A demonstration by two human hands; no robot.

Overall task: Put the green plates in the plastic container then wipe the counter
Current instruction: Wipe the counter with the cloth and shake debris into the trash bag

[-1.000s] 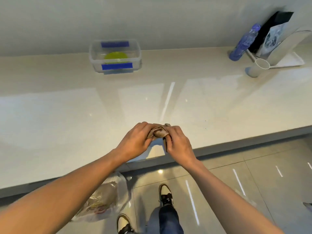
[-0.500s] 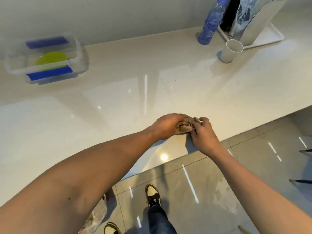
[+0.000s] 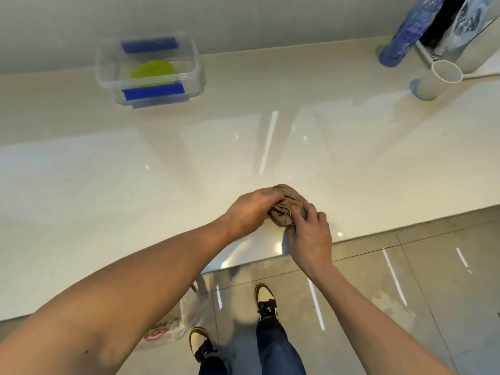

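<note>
A green plate (image 3: 153, 70) lies inside the clear plastic container (image 3: 194, 63) with blue clips, at the back left of the pale counter (image 3: 108, 185) against the wall. Near the counter's front edge a crumpled brown cloth (image 3: 290, 203) rests between both hands. My left hand (image 3: 250, 209) grips the cloth from the left, fingers curled over it. From the right, my right hand (image 3: 311, 231) pinches its near edge.
A blue bottle (image 3: 408, 31), a white cup (image 3: 435, 79) and a rack with dark items stand at the back right. On the tiled floor (image 3: 405, 266) below lie a plastic bag (image 3: 167, 326) and my two shoes.
The view has swung back left, so the container sits nearer the middle. Both hands still hold the cloth near the front edge and have bunched it further.
</note>
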